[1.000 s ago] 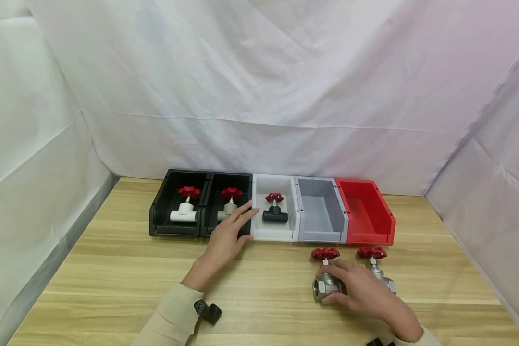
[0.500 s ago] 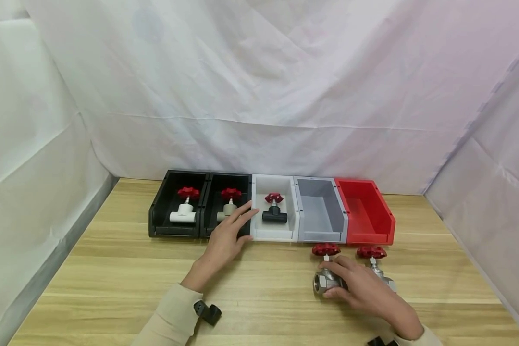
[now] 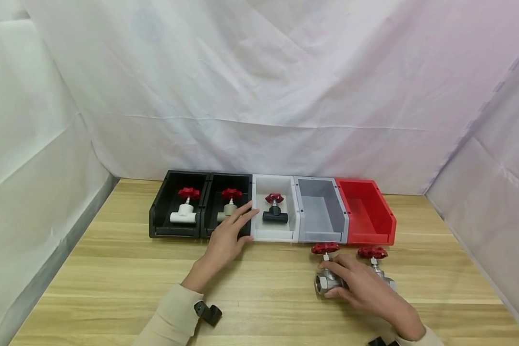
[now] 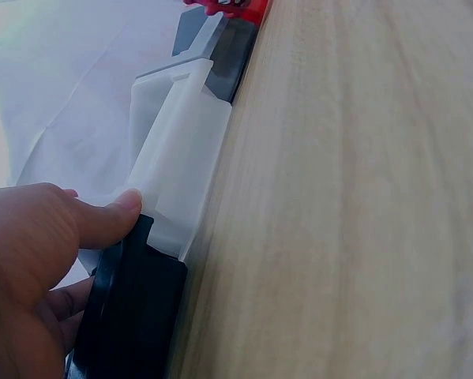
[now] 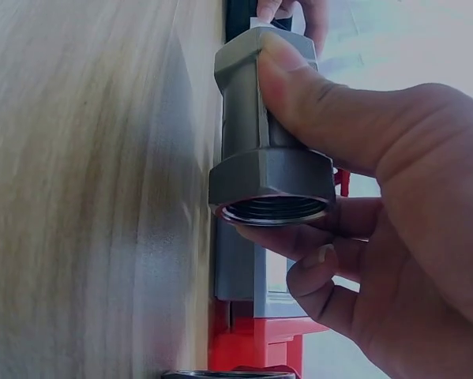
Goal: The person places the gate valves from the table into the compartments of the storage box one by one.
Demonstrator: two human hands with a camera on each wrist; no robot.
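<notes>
My right hand [image 3: 365,290] grips a steel gate valve [image 3: 326,282] with a red handwheel, in front of the grey bin [image 3: 322,237]. In the right wrist view the thumb presses along the valve body [image 5: 240,118], its threaded opening facing the camera, fingers beneath and a shadow beside it on the wood. A second steel valve [image 3: 389,281] stands just right of that hand, partly hidden by it. My left hand [image 3: 225,240] rests with spread fingers across the wall between a black bin [image 4: 133,308] and the white bin [image 4: 189,150], thumb at their front edge.
In the left black bin [image 3: 173,235] lies a white plastic valve [image 3: 183,214]; a beige valve [image 3: 230,210] lies in the other black bin, and a dark grey valve [image 3: 275,215] in the white one. A red bin [image 3: 372,239] ends the row. White sheeting [image 3: 259,96] hangs behind.
The gripped steel valve has risen slightly towards the bins with my right hand. The left hand stays in place.
</notes>
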